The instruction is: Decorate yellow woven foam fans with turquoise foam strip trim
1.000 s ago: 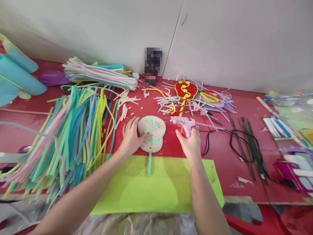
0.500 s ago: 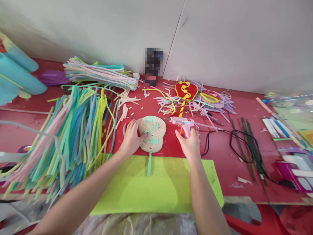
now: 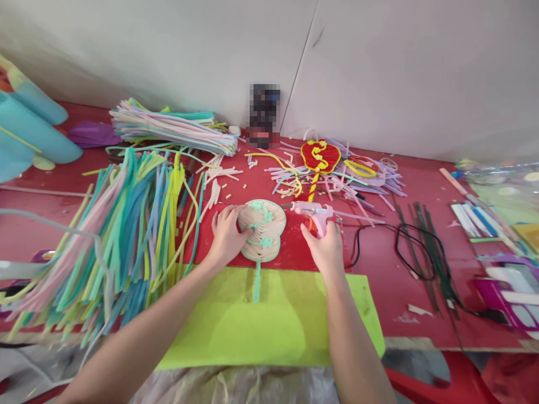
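Observation:
A small fan-shaped craft piece (image 3: 272, 227), with a beige wound face, mint-green edging, mint vine and flower trim and a mint handle, lies in the middle. On its left edge my left hand (image 3: 228, 233) is closed, thumb over the face. To its right is a pink hot glue gun (image 3: 314, 210) with an orange trigger, nozzle pointing left toward the fan. My right hand (image 3: 327, 247) is around its handle, thumb on the trigger side and fingers on the back; the fingertips are partly hidden. A lime-green mat (image 3: 252, 336) lies under both forearms.
Bundled pastel pipe cleaners (image 3: 138, 219) spread at left, with another bundle (image 3: 172, 126) behind. A red-and-yellow fan (image 3: 320, 156) rests on lilac stems at the back. A pixelated dark object (image 3: 264, 112) stands by the wall. A black cable (image 3: 398, 247) loops at right.
The glue gun and my right hand have shifted very slightly left. My left hand and the fan look the same.

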Motion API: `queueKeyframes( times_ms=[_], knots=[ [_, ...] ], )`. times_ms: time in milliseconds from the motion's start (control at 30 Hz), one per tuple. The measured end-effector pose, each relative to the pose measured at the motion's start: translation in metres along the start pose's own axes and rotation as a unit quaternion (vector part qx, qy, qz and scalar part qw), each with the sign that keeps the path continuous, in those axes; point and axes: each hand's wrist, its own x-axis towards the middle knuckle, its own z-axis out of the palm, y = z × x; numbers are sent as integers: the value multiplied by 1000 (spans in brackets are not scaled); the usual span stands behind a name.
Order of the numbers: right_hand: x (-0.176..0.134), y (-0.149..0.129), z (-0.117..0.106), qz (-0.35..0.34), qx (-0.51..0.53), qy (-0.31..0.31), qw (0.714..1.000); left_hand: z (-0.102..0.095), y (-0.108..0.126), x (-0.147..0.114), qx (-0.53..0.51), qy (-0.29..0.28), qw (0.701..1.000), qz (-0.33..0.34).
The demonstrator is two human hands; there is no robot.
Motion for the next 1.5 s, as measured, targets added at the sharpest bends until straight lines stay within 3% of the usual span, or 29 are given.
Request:
queueKeyframes(
  times_ms=[433,567,700,767,867,1033,1500],
  knots=[
    [1,0,-1,-9,10,1,1000,-4,-4,0,-38,-21,999,19],
    [1,0,-2,-11,12,1,1000,-6,-4,0,-34,-2,999,30],
    [3,0,-3,-12,7,-1,1000,-23,9,-10,20,12,993,114],
    [3,0,-3,-16,7,2,1000,-32,18,-22,96,-29,977,186],
    [4,0,-3,-31,6,13,999,-36,28,-46,188,-86,951,231],
    [1,-4,-3,-51,5,20,998,-17,25,-70,238,-122,938,219],
    [-3,-10,-5,-47,1,-4,999,-13,21,-60,251,-134,933,221]
  ],
)
